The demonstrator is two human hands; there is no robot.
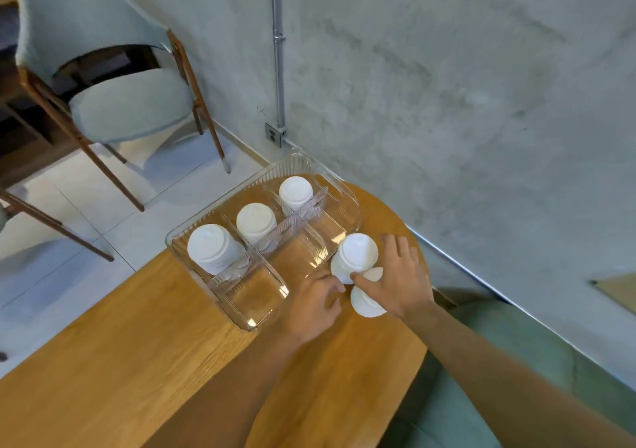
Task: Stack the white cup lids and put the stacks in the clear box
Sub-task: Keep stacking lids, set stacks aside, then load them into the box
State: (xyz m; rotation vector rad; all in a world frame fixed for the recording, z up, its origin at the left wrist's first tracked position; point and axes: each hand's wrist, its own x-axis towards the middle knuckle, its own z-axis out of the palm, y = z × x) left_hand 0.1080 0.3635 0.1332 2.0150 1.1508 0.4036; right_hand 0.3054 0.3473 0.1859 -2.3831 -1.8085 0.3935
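Head view: a stack of white cup lids (358, 253) stands upright on the table (137, 361), its long axis vertical, just beside the right-hand wall of the clear box (249, 325). Both hands are at its near base. The right hand (401, 275) is spread and relaxed, with its thumb touching the stack's foot and its fingers reaching past the far side; it is the closer hand. The left hand (315, 308) has its fingers curled toward the bottom lid, though whether it pinches anything cannot be told. A loose lid (366, 306) lies partly under the right hand. Three stacks (256, 220) fill the box's far row. The empty middle compartment (296, 258) lies directly left of the standing stack, so the likely move is a short lift over the wall.
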